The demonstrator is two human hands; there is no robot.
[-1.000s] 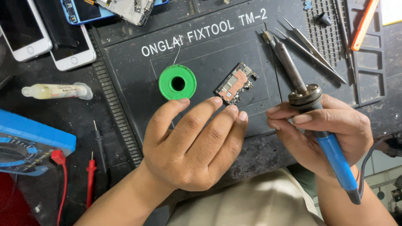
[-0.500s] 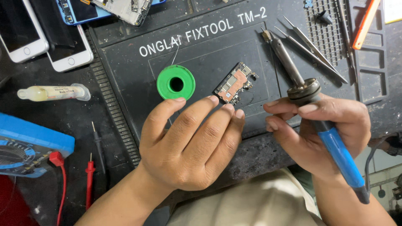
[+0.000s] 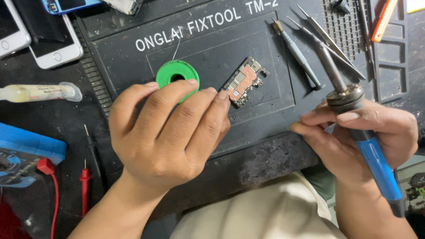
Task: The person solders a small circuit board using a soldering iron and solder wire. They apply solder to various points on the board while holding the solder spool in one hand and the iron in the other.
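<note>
Blue-handled soldering iron [image 3: 354, 128] gripped in right hand [image 3: 358, 137], tip up over black mat [image 3: 265, 146].
Left hand [image 3: 166, 128] lay loose, holding nothing, fingertips touching green solder spool [image 3: 177, 75]; circuit board [image 3: 244, 81] just right of spool, bare mat around it.

Mat centre: the circuit board [image 3: 244, 82] lies in the recessed panel of the dark work mat [image 3: 265, 128], with bare mat open on its right and below it.
Left approach: the left hand [image 3: 166, 132] spreads over the mat's lower left, fingertips at the green solder spool [image 3: 177, 75], blocking that side.
Right approach: the right hand [image 3: 358, 137] grips the blue-handled soldering iron [image 3: 354, 128], its tip reaching up across the mat's right edge.
Upper right: a screwdriver [image 3: 297, 55] and tweezers [image 3: 325, 37] lie slantwise, crowding the corner.
Left worktop: a syringe tube [image 3: 40, 92], two phones [image 3: 48, 42], red probe leads [image 3: 84, 186] and a blue meter [image 3: 24, 155] fill the space.
</note>
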